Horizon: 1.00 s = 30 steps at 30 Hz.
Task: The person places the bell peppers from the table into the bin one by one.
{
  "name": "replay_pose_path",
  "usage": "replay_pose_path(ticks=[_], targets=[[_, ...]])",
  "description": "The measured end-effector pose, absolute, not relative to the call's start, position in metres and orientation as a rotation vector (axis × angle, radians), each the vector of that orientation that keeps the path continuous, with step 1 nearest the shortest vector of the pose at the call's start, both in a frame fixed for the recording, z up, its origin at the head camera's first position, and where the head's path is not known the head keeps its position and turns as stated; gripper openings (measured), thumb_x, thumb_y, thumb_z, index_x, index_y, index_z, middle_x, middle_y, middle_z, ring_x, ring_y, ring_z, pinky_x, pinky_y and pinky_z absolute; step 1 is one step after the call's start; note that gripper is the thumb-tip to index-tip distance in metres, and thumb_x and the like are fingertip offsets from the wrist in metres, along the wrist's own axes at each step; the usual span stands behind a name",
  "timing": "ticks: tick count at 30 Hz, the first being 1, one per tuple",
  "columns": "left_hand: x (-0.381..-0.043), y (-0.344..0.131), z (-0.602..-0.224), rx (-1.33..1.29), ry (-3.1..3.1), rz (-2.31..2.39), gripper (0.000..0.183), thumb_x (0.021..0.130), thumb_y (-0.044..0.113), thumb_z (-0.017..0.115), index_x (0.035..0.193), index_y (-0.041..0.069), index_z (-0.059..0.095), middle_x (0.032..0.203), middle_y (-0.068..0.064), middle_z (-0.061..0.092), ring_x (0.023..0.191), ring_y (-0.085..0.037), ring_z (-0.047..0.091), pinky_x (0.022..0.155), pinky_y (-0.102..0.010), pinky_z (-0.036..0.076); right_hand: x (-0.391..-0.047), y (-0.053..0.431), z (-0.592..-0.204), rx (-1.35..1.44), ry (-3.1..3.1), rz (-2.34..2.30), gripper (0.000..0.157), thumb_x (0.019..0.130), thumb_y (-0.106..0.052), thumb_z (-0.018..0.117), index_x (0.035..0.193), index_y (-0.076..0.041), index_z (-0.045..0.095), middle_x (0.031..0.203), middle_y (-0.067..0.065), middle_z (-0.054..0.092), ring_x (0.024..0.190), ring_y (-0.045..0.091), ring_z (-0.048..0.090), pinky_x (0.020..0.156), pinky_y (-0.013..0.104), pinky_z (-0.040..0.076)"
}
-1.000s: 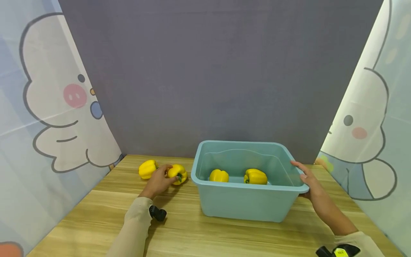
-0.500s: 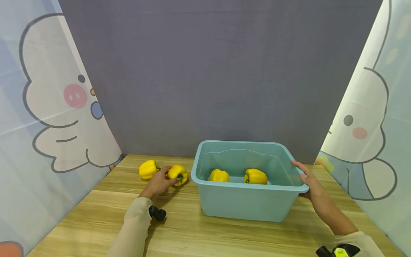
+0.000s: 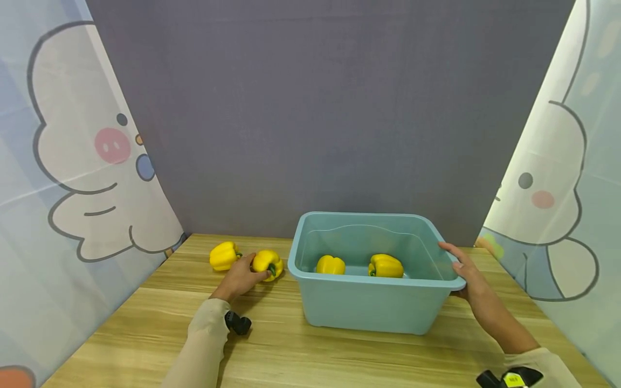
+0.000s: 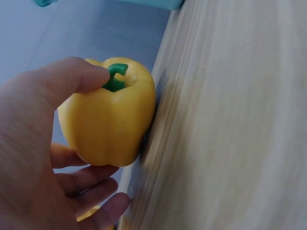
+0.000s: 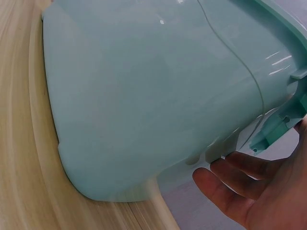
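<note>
My left hand [image 3: 239,277] holds a yellow bell pepper [image 3: 267,262] low at the table, left of the blue-green plastic bin [image 3: 368,304]. In the left wrist view the thumb presses beside the green stem of this pepper [image 4: 108,127], and the fingers curl at its far end. Just left of the hand lies another yellow pepper [image 3: 223,256], partly hidden in the left wrist view. Inside the bin are two more, a left pepper [image 3: 331,265] and a right pepper [image 3: 385,266]. My right hand [image 3: 468,275] grips the bin's right rim, its fingers against the outer wall [image 5: 144,105].
Everything rests on a wooden table [image 3: 271,355]. A dark grey panel [image 3: 310,118] stands at its back. Cartoon-printed sheets hang at the left side [image 3: 87,161] and right side [image 3: 543,215].
The pepper in my left hand has shifted very slightly toward me, with the fingers settling around it. The right hand and bin have stayed in place.
</note>
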<state>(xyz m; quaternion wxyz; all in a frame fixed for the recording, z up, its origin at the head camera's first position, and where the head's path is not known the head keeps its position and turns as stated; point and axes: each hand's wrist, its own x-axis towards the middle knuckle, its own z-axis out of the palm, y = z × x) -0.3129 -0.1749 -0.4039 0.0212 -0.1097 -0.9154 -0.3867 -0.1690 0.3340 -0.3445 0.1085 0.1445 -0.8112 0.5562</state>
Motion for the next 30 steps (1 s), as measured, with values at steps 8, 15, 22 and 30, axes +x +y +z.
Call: replay_pose_path(ticks=[8, 15, 22, 30], targets=[[-0.3145, -0.1751, -0.4072, -0.315, -2.821, -1.157, 0.079, 0.09, 0.042, 0.074, 0.146, -0.004, 0.044, 0.14, -0.021, 0.053, 0.12, -0.034, 0.056, 0.098, -0.052, 0.046, -0.1675, 0.3331, -0.3454, 0.42, -2.392, 1.604, 0.052, 0.109, -0.035, 0.021, 0.159, -0.025, 0.021, 0.153, 0.021, 0.019, 0.109, 0.012, 0.053, 0.077, 0.045, 0.049], [-0.3155, -0.1752, -0.4085, -0.304, -2.787, -1.162, 0.072, 0.09, 0.042, 0.07, 0.143, -0.002, 0.049, 0.136, -0.019, 0.056, 0.117, -0.033, 0.058, 0.095, -0.051, 0.047, -0.1691, 0.3333, -0.3459, 0.411, -2.384, 1.609, 0.051, 0.109, -0.035, 0.021, 0.159, -0.027, 0.022, 0.153, 0.022, 0.018, 0.108, 0.01, 0.052, 0.076, 0.045, 0.049], [-0.3157, -0.1748, -0.4075, -0.284, -2.746, -1.219, 0.07, 0.091, 0.044, 0.068, 0.142, 0.0, 0.051, 0.131, -0.016, 0.059, 0.108, -0.027, 0.061, 0.091, -0.047, 0.05, -0.1723, 0.3346, -0.3477, 0.402, -2.373, 1.629, 0.049, 0.108, -0.034, 0.021, 0.157, -0.03, 0.024, 0.153, 0.019, 0.018, 0.107, 0.009, 0.052, 0.076, 0.046, 0.049], [-0.3157, -0.1742, -0.4057, -0.237, -2.697, -1.328, 0.071, 0.09, 0.048, 0.069, 0.141, 0.003, 0.05, 0.13, -0.015, 0.059, 0.105, -0.026, 0.059, 0.089, -0.044, 0.049, -0.1681, 0.3333, -0.3461, 0.42, -2.382, 1.618, 0.051, 0.109, -0.035, 0.021, 0.158, -0.026, 0.022, 0.152, 0.017, 0.02, 0.108, 0.011, 0.053, 0.076, 0.042, 0.05]])
